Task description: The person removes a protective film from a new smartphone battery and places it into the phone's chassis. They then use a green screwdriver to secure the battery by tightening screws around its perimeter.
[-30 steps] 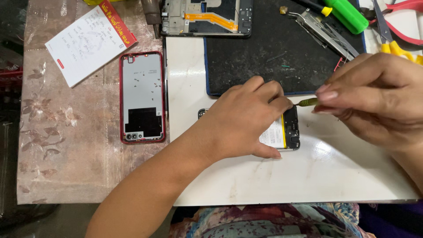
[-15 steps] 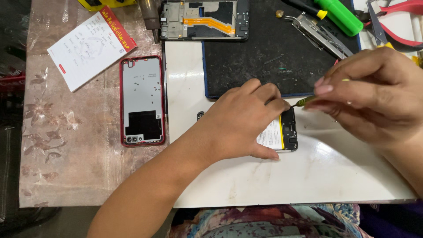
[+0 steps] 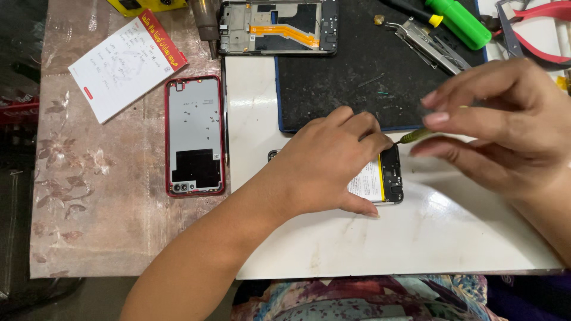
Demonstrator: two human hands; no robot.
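An opened phone [image 3: 386,178] lies on the white board [image 3: 369,244], its battery and dark circuit board showing. My left hand [image 3: 330,160] lies flat over most of it and pins it down. My right hand [image 3: 505,125] pinches a thin yellow-green screwdriver [image 3: 416,135] whose tip touches the phone's top right corner, beside my left index finger. The rest of the phone is hidden under my left hand.
A red phone back cover [image 3: 195,137] lies inside up at the left. A white and red notepad [image 3: 125,59] sits beyond it. On the black mat [image 3: 357,83] are a phone frame [image 3: 278,27], metal tweezers [image 3: 428,44], a green-handled tool [image 3: 458,22] and red-handled pliers [image 3: 535,35].
My right hand has lifted slightly and rolled the screwdriver between its fingers. My left hand stays on the phone.
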